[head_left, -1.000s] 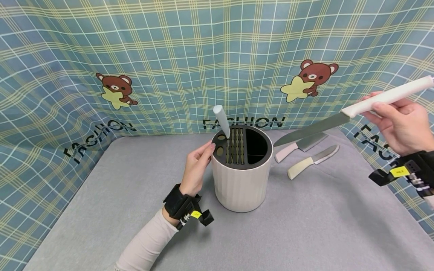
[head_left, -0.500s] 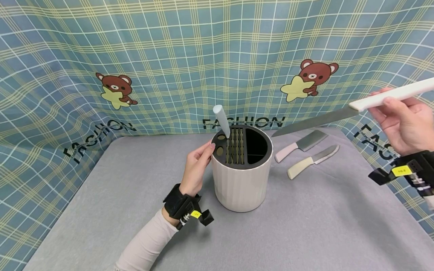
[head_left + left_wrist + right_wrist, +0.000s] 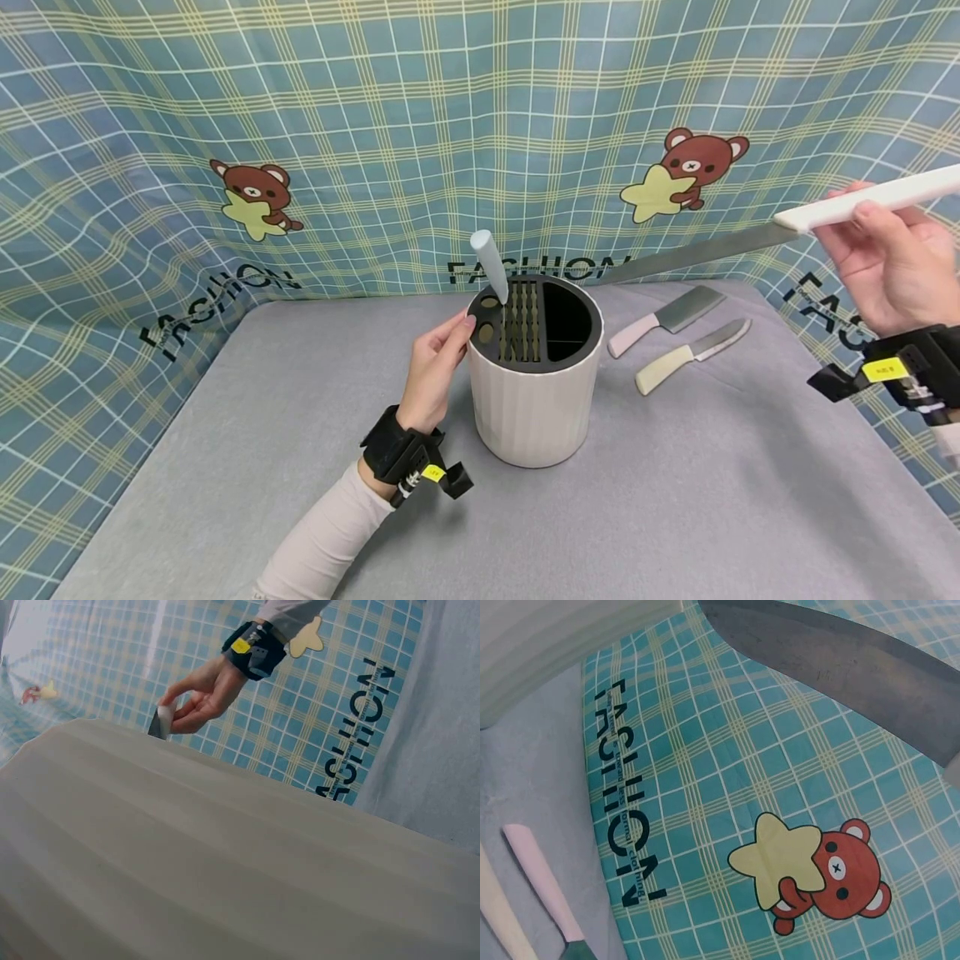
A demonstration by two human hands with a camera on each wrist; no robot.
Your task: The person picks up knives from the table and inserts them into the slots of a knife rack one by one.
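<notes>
Right hand grips a white-handled knife, its blade aloft to the right of a ribbed knife holder | Left hand touches the holder's rim, fingers partly hidden, grip unclear | Blue-handled knife stands in the holder | Cleaver, small knife lie on gray table

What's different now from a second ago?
The long knife in the right hand has shifted up and rightward in the head view; its blade no longer overlaps the cleaver. Nothing grasped or released. Left hand, holder and cream-handled knife stayed put.
</notes>
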